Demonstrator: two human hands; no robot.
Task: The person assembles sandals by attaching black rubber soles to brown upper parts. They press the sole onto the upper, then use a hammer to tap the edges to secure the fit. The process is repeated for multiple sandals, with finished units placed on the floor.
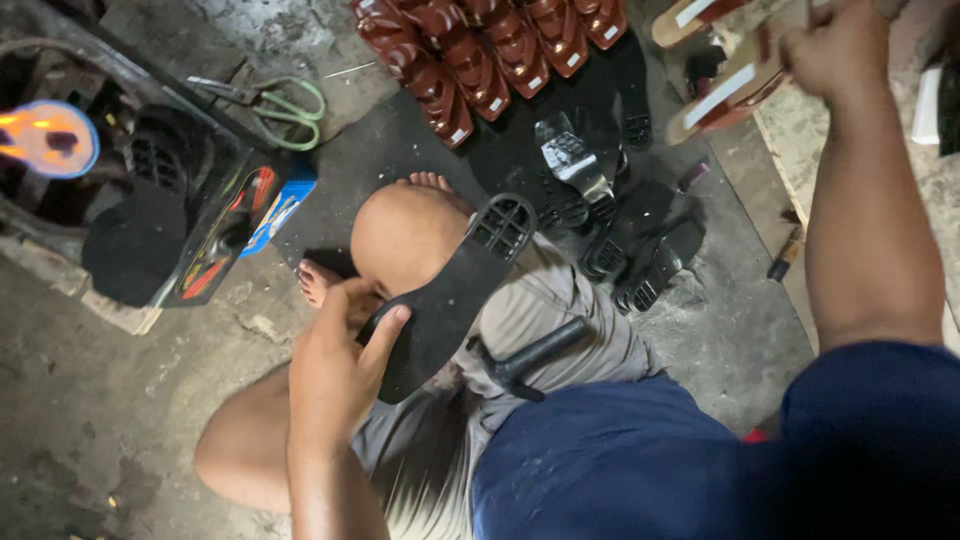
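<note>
While the left hand (335, 365) grips a black sole (450, 295) on the knee, the right hand (840, 50) clutches a sandal (725, 95)

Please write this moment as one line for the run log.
left hand: holds black sole on knee | right hand: raised at sandal, grip unclear | hammer: on lap

concrete floor (120, 400) | green scissors (285, 110) | brown soles in a row (480, 50) | black soles heaped (620, 230)
</note>
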